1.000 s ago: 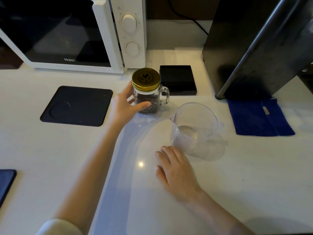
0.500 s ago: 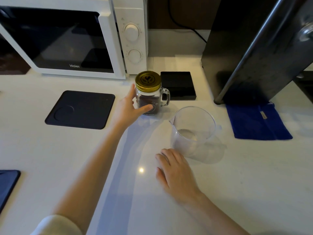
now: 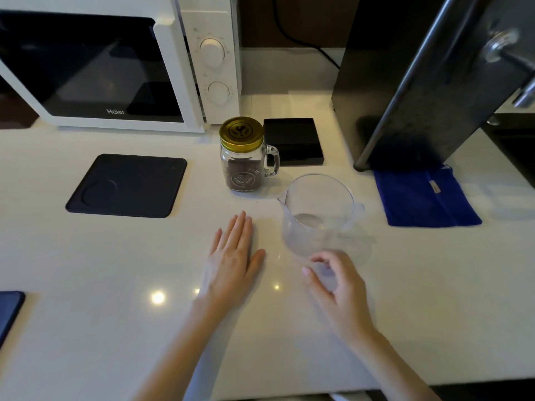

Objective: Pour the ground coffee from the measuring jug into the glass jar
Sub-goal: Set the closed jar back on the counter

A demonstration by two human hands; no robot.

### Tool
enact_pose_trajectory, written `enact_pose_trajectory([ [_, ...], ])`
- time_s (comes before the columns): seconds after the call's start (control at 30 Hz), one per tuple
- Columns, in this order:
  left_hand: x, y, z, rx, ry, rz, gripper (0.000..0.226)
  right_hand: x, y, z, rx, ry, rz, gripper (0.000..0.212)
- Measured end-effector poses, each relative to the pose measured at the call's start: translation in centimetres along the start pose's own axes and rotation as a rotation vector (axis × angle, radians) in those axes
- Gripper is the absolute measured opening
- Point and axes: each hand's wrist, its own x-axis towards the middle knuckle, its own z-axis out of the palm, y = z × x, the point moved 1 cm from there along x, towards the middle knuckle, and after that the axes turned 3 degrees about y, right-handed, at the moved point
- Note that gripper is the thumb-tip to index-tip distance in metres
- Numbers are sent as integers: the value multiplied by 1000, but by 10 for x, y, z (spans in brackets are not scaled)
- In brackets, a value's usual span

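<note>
A glass jar with a handle and a gold screw lid stands upright on the white counter, dark ground coffee filling its lower half. To its right and nearer me stands a clear measuring jug, upright and with nothing in it, its spout pointing left. My left hand lies flat on the counter, palm down, fingers together, below the jar and apart from it. My right hand hovers at the jug's near base with fingers curled and spread; the fingertips are at the glass, holding nothing.
A white microwave stands at the back left. A black square mat lies left of the jar, a small black scale behind it. A dark machine rises at the right, with a blue cloth at its foot.
My left hand let go of the jar and drew back to lie flat on the counter. My right hand lifted off the counter and moved right, up to the jug's base.
</note>
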Motion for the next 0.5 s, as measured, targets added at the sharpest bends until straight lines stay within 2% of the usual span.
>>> enact_pose_trajectory([
  [0.1,3,-1,1,58,-33,-33,80,6,12,-19,25,165,126,23],
  [0.2,2,-1,3,70,-32,-45,80,20,18,-32,193,273,344,21],
  [0.27,2,-1,3,67,-23,-45,76,37,20,-36,313,281,453,19],
  [0.37,0,-1,2,49,-17,-54,68,62,19,-37,434,232,520,20],
  [0.5,0,1,0,36,-8,-56,67,78,13,-28,431,193,538,24],
])
